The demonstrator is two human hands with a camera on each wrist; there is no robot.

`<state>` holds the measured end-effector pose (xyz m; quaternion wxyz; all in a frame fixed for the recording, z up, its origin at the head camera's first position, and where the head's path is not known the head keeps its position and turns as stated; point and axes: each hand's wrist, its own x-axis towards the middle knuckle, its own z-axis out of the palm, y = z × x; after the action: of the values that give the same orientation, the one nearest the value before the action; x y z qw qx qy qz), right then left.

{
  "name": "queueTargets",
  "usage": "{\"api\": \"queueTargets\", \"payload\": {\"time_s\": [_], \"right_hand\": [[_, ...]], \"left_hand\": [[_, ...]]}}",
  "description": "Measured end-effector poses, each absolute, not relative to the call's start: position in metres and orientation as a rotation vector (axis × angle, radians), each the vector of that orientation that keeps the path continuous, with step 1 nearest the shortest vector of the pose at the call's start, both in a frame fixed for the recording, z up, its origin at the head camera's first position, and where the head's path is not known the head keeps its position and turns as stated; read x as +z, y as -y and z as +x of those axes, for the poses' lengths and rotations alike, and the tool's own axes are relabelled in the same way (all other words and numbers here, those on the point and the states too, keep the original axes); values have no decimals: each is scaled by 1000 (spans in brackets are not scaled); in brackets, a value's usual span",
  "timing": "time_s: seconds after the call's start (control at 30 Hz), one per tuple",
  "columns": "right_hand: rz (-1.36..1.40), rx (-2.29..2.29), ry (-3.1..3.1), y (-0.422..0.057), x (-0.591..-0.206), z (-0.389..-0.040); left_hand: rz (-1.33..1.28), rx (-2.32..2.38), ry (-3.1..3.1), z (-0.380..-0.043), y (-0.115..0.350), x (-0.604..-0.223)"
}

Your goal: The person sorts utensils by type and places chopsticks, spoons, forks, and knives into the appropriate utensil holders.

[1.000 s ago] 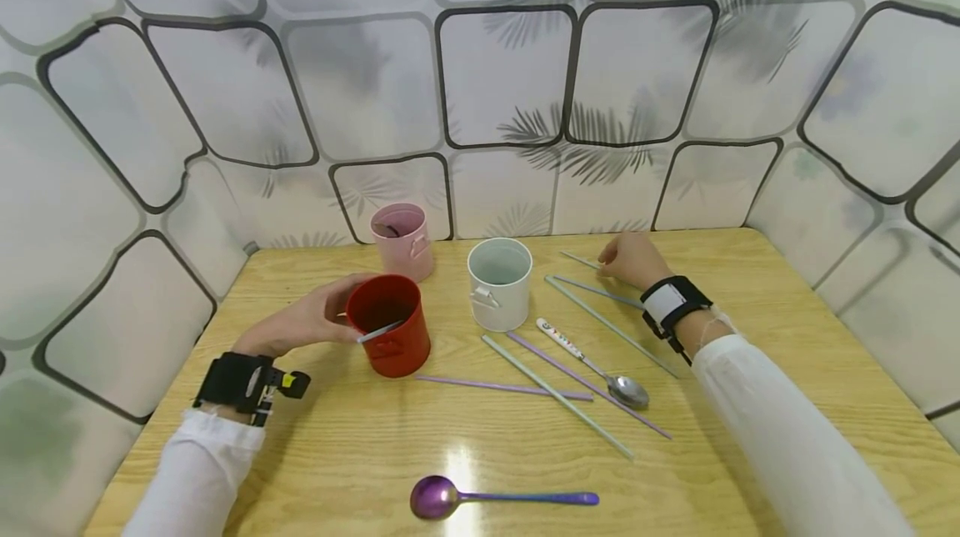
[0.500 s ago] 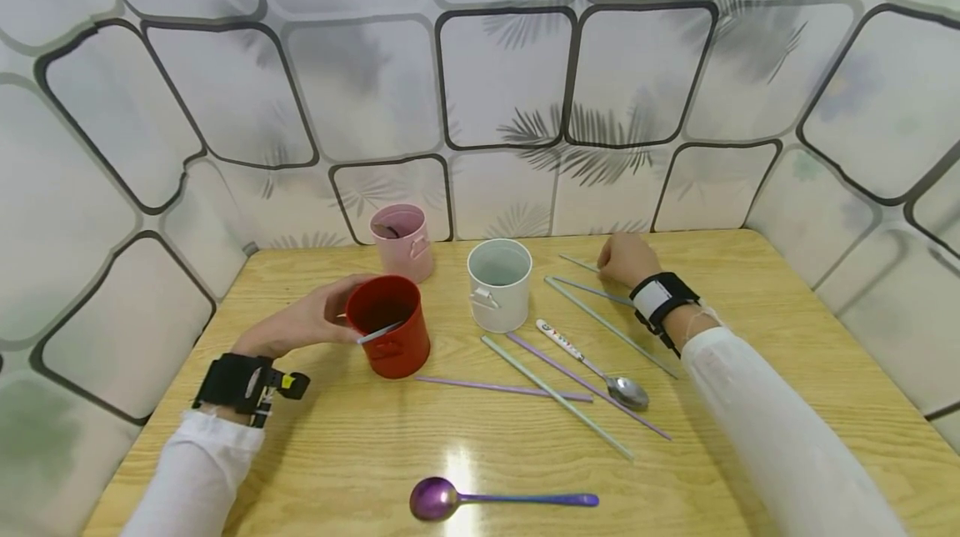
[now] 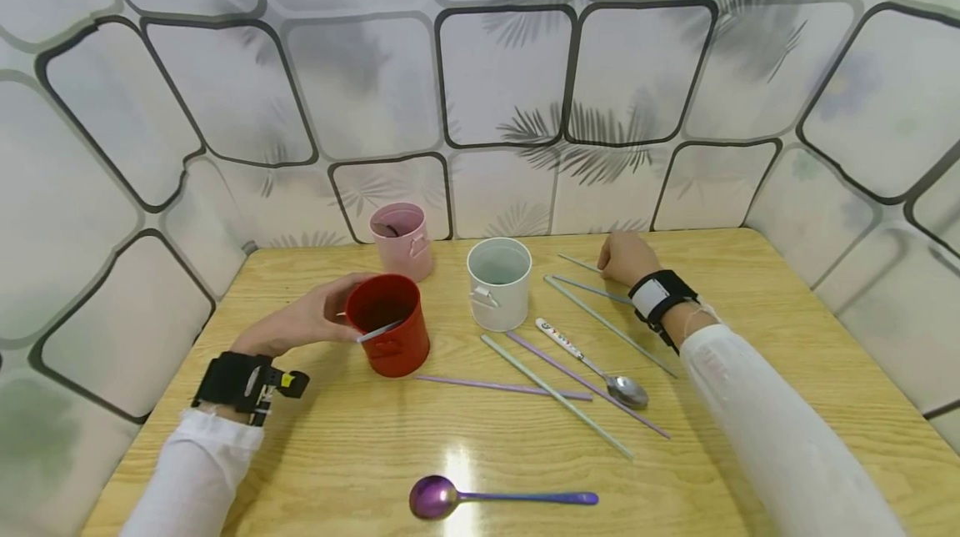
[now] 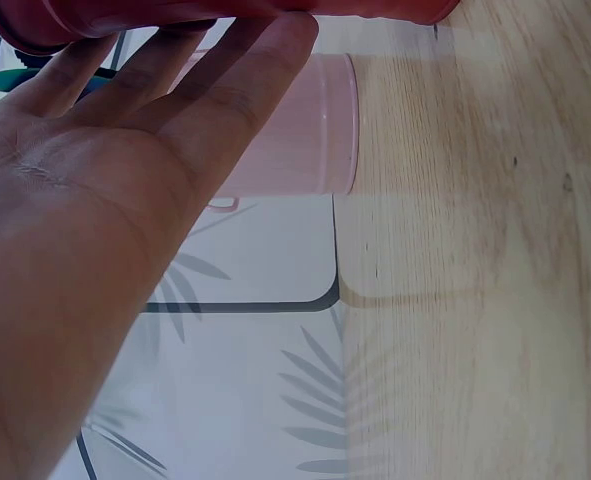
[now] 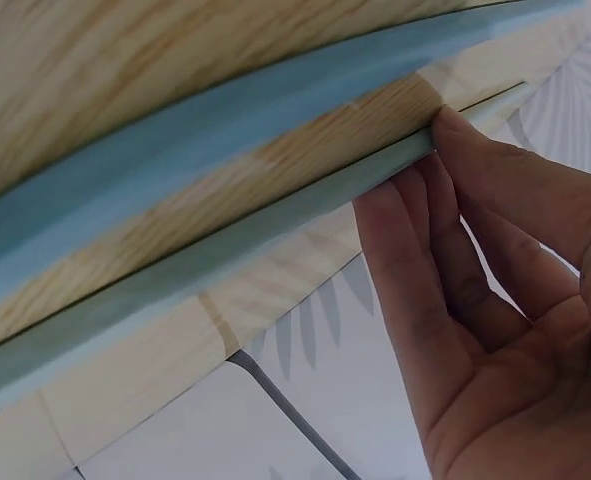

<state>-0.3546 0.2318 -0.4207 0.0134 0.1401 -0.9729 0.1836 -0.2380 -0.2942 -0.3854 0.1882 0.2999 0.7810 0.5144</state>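
Observation:
My left hand (image 3: pixel 321 316) holds the red bucket (image 3: pixel 392 353) from its left side, fingers reaching behind it. In the left wrist view several fingers (image 4: pixel 260 85) lie along the red wall. A pale stick (image 3: pixel 381 332) leans out over that bucket's rim. At the back right, my right hand (image 3: pixel 628 259) pinches a thin pale green straw (image 3: pixel 579 262) close to the table. The right wrist view shows the thumb and forefinger on the straw (image 5: pixel 275 222), with a blue straw (image 5: pixel 225 135) alongside. That blue straw (image 3: pixel 588 288) lies just in front of the hand.
A white bucket (image 3: pixel 501 299) stands mid-table, a pink bucket (image 3: pixel 405 258) behind the red one. Purple straws (image 3: pixel 498 387), green straws (image 3: pixel 558 397) and a white-handled spoon (image 3: pixel 626 392) lie between the arms. A purple spoon (image 3: pixel 435 497) lies in front. Patterned walls enclose the table.
My right wrist has shifted slightly left and the fingers have closed in on the pale green straw, which has barely moved. My left hand and the red bucket have stayed put.

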Motion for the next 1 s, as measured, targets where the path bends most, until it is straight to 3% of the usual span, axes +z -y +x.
{"api": "queueTargets", "payload": {"time_s": [1.0], "right_hand": [[551,583,2983,-216,-380,-337]], "left_hand": [[848,1452,-2187,-241,295,-386]]}}
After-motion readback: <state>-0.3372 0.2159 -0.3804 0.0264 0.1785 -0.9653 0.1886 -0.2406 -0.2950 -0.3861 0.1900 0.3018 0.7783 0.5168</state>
